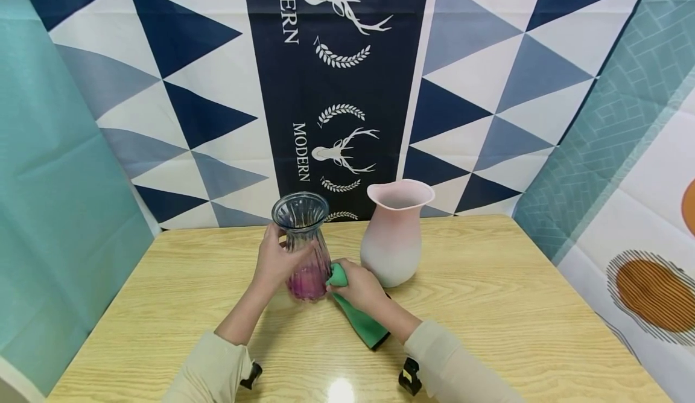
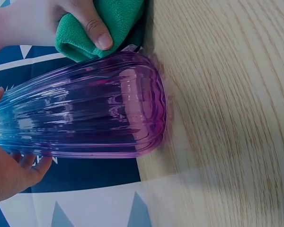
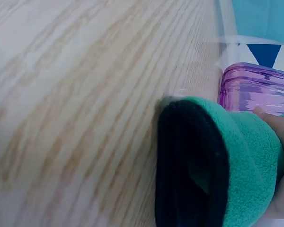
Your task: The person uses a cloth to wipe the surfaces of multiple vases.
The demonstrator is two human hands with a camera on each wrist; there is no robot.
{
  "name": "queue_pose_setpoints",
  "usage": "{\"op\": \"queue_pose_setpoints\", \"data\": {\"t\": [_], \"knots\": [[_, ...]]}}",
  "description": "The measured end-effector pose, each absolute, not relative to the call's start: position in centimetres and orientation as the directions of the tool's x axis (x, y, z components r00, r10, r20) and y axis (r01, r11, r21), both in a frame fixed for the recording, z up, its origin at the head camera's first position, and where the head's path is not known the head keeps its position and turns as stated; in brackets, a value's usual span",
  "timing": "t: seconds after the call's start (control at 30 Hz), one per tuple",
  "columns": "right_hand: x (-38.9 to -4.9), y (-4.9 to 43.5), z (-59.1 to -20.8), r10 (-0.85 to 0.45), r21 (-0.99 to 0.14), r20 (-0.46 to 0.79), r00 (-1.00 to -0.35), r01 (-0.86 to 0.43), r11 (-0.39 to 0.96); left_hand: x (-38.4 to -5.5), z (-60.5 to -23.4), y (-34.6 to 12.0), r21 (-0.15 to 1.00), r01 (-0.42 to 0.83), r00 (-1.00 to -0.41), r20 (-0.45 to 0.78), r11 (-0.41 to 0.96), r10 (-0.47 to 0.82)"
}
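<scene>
A ribbed glass vase (image 1: 307, 252), blue at the flared rim and pink-purple at its base, stands upright at the table's middle. My left hand (image 1: 278, 257) grips its neck from the left, thumb across the front and fingers round behind. My right hand (image 1: 359, 286) holds a bunched green cloth (image 1: 365, 324) with a dark edge against the vase's lower right side. In the left wrist view the thumb presses on the cloth (image 2: 97, 35) beside the vase's base (image 2: 142, 104). The cloth's dark-edged end (image 3: 194, 165) hangs toward the table in the right wrist view.
A white-and-pink vase (image 1: 394, 234) with a wavy rim stands just behind and right of my right hand. The wooden table (image 1: 488, 306) ends at a patterned cloth backdrop (image 1: 347, 89). A teal curtain (image 1: 65, 180) hangs along the left side.
</scene>
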State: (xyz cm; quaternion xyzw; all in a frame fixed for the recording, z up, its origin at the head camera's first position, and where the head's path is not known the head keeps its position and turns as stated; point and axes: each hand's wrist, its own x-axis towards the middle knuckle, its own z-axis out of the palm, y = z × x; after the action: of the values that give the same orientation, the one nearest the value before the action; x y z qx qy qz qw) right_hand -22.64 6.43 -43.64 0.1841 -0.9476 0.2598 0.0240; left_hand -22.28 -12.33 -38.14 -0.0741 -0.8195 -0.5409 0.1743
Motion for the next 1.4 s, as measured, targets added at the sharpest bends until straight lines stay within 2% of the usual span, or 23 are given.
{"op": "queue_pose_setpoints", "data": {"t": [0.27, 0.83, 1.07, 1.4], "knots": [[-22.5, 6.5, -43.6, -0.343, -0.511, 0.166, -0.925, -0.378, 0.772, -22.3, -38.3, -12.7, 0.874, 0.298, -0.935, 0.347, 0.382, -0.065], [-23.3, 6.4, -41.9, -0.279, -0.701, 0.307, -0.91, -0.415, 0.58, -22.4, -38.2, -13.0, 0.857, 0.34, -0.925, 0.38, 0.387, -0.027], [-23.7, 6.1, -41.1, -0.248, -0.707, 0.409, -0.878, -0.477, 0.523, -22.3, -38.2, -12.8, 0.864, 0.332, -0.93, 0.366, 0.38, -0.021], [-23.9, 5.5, -39.2, -0.217, -0.731, 0.479, -0.85, -0.524, 0.436, -22.4, -38.1, -12.7, 0.854, 0.321, -0.932, 0.362, 0.409, -0.024]]}}
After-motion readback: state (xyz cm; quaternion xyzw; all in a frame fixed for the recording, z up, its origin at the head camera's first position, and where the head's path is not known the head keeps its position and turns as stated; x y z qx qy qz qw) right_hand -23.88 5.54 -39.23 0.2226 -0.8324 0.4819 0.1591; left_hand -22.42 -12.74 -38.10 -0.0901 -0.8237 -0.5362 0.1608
